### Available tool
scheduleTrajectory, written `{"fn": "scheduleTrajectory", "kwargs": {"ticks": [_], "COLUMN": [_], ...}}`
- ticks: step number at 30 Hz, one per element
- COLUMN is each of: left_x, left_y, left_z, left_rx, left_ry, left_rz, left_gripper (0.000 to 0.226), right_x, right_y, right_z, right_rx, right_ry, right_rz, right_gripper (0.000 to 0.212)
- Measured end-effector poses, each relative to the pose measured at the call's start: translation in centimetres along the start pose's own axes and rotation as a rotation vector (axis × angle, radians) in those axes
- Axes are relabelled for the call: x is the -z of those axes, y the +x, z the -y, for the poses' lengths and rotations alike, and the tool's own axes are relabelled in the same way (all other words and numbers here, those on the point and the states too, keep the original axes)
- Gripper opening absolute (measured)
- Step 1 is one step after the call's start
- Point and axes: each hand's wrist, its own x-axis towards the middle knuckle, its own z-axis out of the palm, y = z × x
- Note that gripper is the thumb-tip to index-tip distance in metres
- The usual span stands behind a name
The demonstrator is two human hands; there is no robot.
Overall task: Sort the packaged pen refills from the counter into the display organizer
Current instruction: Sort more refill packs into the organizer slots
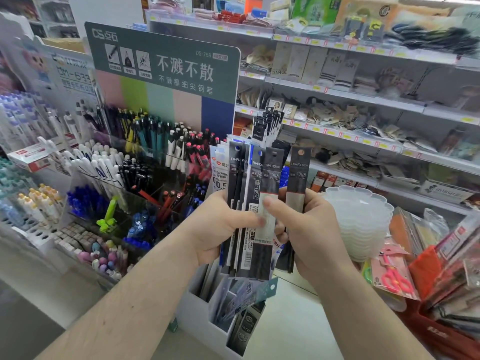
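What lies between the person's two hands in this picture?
In the head view, a fanned bundle of packaged pen refills fills the gap: the left hand grips most of them, and the right hand pinches one dark pack.

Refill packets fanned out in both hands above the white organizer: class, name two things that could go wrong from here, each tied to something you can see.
1. The left hand holds many refill packets in a loose fan; one might slip and drop beside the white organizer.
2. The right hand pinches one near-identical dark packet, so it might get sorted into the wrong slot.
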Motion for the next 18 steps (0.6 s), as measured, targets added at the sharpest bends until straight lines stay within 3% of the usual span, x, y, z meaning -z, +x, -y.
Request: {"fn": "scheduleTrajectory", "kwargs": {"ticks": [3, 8, 12, 18], "left_x": [0.0, 0.0, 0.0, 0.1], "left_y": [-0.1, -0.2, -0.1, -0.3], "left_z": [0.1, 0.2, 0.3, 0.3], "left_rx": [-0.007, 0.009, 0.017, 0.042], "left_ry": [0.01, -0.096, -0.107, -0.091], "left_rz": [-0.025, 0.039, 0.022, 0.018], "left_gripper": [0.042, 0.045, 0.048, 0.056], "right_x": [0.1, 0.9, 1.5, 1.6], "right_y": [-0.4, 0.1, -0.1, -1.4], "right_z": [0.3, 0.1, 0.3, 1.0], "right_rx": [-0.005, -0.035, -0.036, -0.198], "right_ry": [0.023, 0.032, 0.076, 0.12], "right_rz": [0.027, -0.081, -0.082, 0.094], "right_gripper": [0.012, 0.002, 0.008, 0.027]}}
